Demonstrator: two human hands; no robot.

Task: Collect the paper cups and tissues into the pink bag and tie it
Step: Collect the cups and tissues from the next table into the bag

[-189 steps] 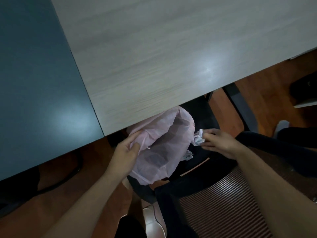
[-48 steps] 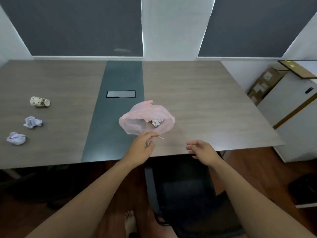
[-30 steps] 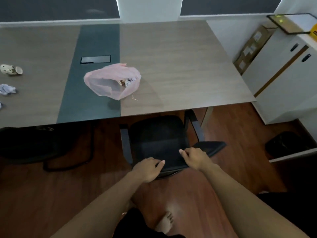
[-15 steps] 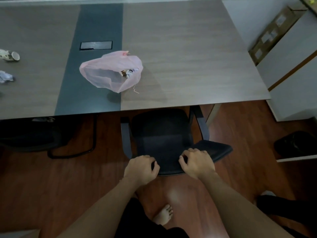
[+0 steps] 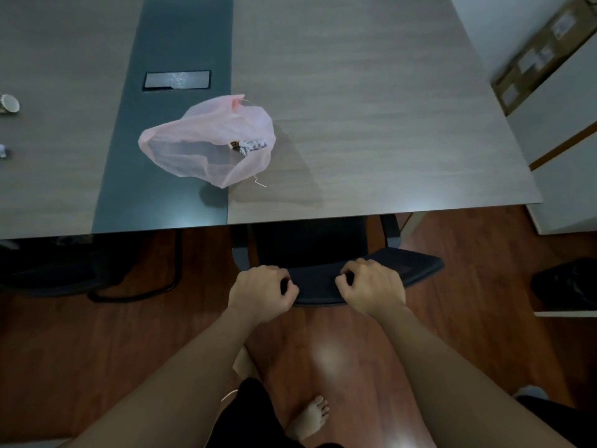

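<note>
While both hands are busy with the black chair, the task's own things lie beyond them on the table. The left hand and the right hand sit side by side on the top edge of the chair's back, each with its fingers curled over that edge and the thumb tucked near the knuckles; neither holds any task thing. The pink bag serves as landmark: it rests slumped on the table, ahead of the hands and somewhat to their left, straddling the seam between the dark centre strip and the pale wood. Its mouth gapes upward and toward the person, and its longer dimension runs roughly parallel to the table's near edge. Inside, against the bag's right wall, lies a crumpled tissue beside a small dark scrap; nothing more can be made out in it. Far to the left of the bag, cut off by the frame, lie a paper cup, apparently on its side with a round end turned this way, and nearer than it a loose tissue. Both are well apart from the bag and on the left hand's side, so that hand appears the closer for the next pickup. Just behind the bag sits a closed hatch in the strip.
</note>
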